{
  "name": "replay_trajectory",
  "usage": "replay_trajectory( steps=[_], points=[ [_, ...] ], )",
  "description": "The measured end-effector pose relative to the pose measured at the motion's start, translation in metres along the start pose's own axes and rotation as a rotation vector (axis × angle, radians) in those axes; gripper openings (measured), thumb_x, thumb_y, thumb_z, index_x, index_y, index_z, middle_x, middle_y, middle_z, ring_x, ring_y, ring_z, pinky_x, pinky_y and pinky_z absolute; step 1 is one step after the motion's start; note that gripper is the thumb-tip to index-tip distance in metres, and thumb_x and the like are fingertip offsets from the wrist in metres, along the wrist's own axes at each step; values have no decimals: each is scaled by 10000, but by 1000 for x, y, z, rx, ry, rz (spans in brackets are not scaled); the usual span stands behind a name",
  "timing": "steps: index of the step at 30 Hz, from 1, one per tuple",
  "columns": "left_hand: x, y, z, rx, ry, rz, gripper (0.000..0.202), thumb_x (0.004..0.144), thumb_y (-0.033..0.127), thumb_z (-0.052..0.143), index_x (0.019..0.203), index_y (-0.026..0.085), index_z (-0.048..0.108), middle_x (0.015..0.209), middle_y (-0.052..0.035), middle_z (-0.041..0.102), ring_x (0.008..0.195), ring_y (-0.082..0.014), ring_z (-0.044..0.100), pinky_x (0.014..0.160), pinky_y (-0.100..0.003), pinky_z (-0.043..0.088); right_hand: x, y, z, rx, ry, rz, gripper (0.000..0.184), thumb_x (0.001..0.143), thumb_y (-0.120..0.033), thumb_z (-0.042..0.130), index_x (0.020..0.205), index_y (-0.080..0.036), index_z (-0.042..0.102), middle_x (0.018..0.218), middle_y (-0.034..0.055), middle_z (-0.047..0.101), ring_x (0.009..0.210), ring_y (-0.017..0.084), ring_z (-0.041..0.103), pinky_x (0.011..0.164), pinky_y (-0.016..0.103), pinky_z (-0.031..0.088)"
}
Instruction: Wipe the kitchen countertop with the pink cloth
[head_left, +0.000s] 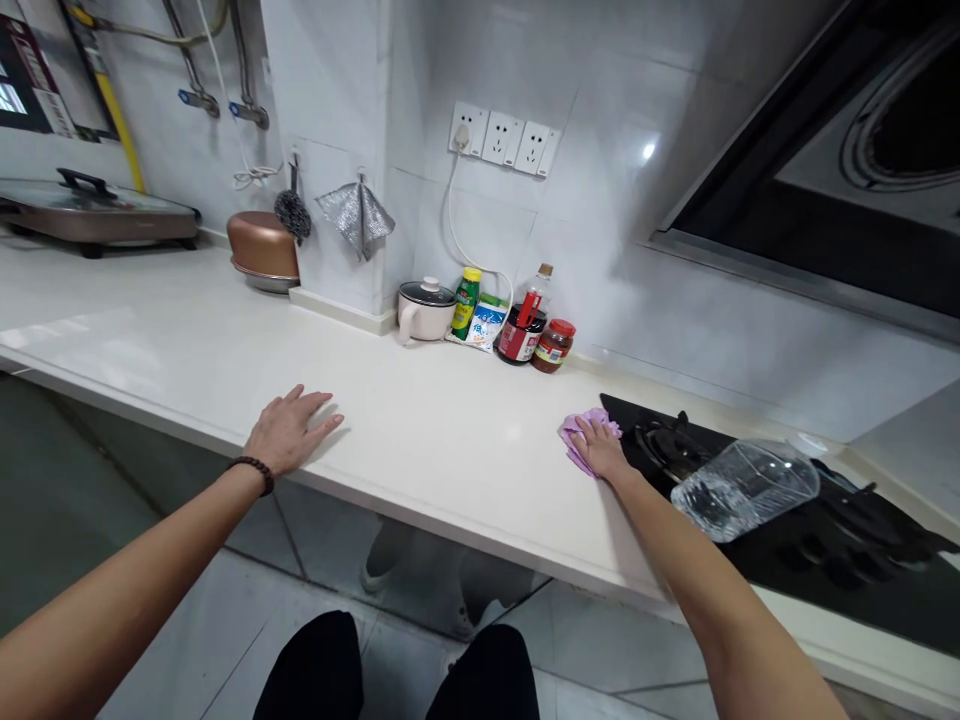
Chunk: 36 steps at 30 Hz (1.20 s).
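My right hand presses flat on a purple cloth that lies on the white countertop, right at the left edge of the black gas stove. Near the counter's front edge, my left hand rests palm down with fingers spread, holding nothing; a dark bead bracelet circles its wrist.
A clear plastic bottle lies on its side on the stove. By the back wall stand a small white pot, a green bottle, a soy sauce bottle and a red-lidded jar. A copper pan and an electric grill sit far left.
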<state>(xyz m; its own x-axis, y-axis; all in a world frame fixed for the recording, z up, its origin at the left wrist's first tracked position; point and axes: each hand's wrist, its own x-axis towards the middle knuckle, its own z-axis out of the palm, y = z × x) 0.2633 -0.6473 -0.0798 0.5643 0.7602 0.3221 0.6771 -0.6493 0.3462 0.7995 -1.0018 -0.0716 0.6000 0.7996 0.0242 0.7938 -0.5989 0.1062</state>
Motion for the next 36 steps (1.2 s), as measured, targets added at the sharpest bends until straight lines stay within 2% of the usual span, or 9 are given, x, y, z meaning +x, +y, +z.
replay_trajectory(
  steps=[5, 8, 13, 18, 21, 25, 30, 32, 36],
  points=[
    [-2, 5, -3, -7, -8, -2, 792, 980, 660, 360, 1486, 103, 606, 1547, -175, 627, 1613, -389, 322, 1302, -568, 283, -67, -12, 0, 19, -19, 64, 803, 1036, -736, 228, 1717, -311, 259, 1800, 75, 227, 1649, 385, 190, 1317, 637, 197],
    [-3, 8, -4, -28, -9, 1, 765, 1004, 626, 374, 1484, 76, 602, 1566, -187, 606, 1610, -397, 315, 1312, -593, 245, -110, -10, 0, 16, 11, -46, 800, 1045, -704, 244, 1713, -267, 288, 1793, 82, 249, 1668, 345, 149, 1345, 578, 186],
    [-3, 10, -1, -11, 32, -21, 735, 985, 651, 365, 1486, 180, 624, 1544, -124, 641, 1603, -365, 348, 1319, -553, 245, -167, -4, 1, 31, 46, -243, 788, 1046, -692, 295, 1697, -251, 342, 1786, 80, 266, 1679, 315, 113, 1365, 563, 156],
    [-5, 12, 0, -26, 58, -13, 763, 984, 652, 363, 1513, 157, 603, 1572, -141, 618, 1600, -366, 343, 1306, -553, 250, -186, -10, 3, 87, 38, -318, 785, 1052, -701, 310, 1708, -270, 305, 1798, 78, 215, 1682, 317, 74, 1355, 597, 193],
    [-5, 13, 0, -41, 66, -7, 750, 993, 655, 378, 1525, 172, 593, 1600, -137, 592, 1605, -359, 333, 1304, -548, 244, -178, -33, 0, 96, 17, -364, 781, 1054, -699, 324, 1718, -294, 261, 1805, 68, 184, 1682, 329, 48, 1349, 619, 194],
    [-6, 12, 2, -65, 86, -15, 730, 1005, 656, 394, 1539, 193, 579, 1622, -124, 572, 1619, -345, 309, 1318, -537, 220, -153, -97, -12, 124, 24, -509, 728, 1078, -659, 318, 1720, -323, 241, 1815, 33, 147, 1686, 304, 33, 1364, 588, 167],
    [-8, 14, 0, -89, 77, -15, 729, 1017, 649, 391, 1540, 177, 579, 1632, -139, 558, 1624, -345, 302, 1329, -535, 208, -112, -214, -28, 190, 6, -728, 697, 1088, -621, 349, 1700, -288, 326, 1808, 73, 188, 1684, 325, 49, 1361, 624, 127],
    [-9, 15, -2, -92, 75, -13, 732, 1018, 646, 386, 1535, 167, 584, 1629, -146, 559, 1621, -349, 306, 1324, -544, 218, -102, -268, -34, 217, -29, -778, 727, 1067, -630, 431, 1697, -282, 331, 1804, 95, 203, 1679, 350, 64, 1350, 656, 118],
    [-10, 13, -2, -72, 91, -14, 725, 1010, 635, 379, 1515, 164, 600, 1609, -146, 581, 1606, -359, 335, 1308, -560, 250, -98, -363, -46, 223, -44, -731, 864, 972, -571, 669, 1698, -264, 316, 1797, 133, 209, 1664, 427, 73, 1327, 692, 130]
  ],
)
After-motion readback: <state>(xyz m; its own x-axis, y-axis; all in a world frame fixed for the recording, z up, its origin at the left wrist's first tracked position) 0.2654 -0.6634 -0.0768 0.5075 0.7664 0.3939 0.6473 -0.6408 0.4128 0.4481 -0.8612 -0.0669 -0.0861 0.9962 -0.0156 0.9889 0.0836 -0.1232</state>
